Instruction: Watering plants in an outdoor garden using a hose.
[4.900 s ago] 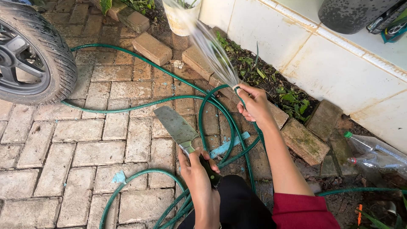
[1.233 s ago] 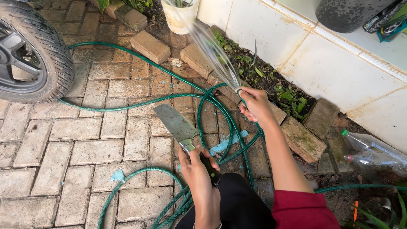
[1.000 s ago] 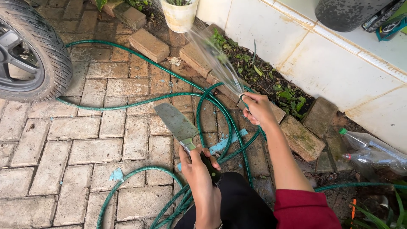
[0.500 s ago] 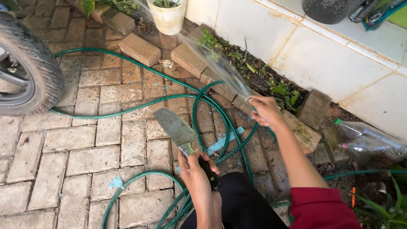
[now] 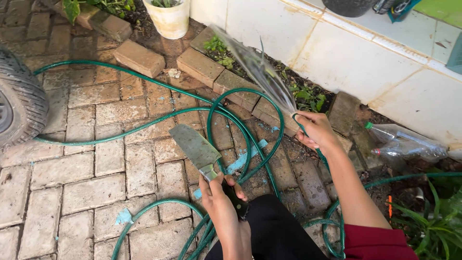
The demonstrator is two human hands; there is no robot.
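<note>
Head view, tyre [image 5: 19,108] cut off, hose [image 5: 231,103] end hidden in right hand [image 5: 315,131]

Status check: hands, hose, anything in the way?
Left hand grips knife. Right hand pinches green hose, spraying toward bricks. Nothing blocking.

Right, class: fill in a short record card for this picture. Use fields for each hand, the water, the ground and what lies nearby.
Left hand: left hand grips the dark handle of a cleaver, blade pointing away over the paving
Right hand: right hand pinches the end of the green hose
Water: spray fans toward the white pot
Ground: brick paving, hose looped across it
Nearby: tyre at left, plastic bottle by the tiled wall
</note>
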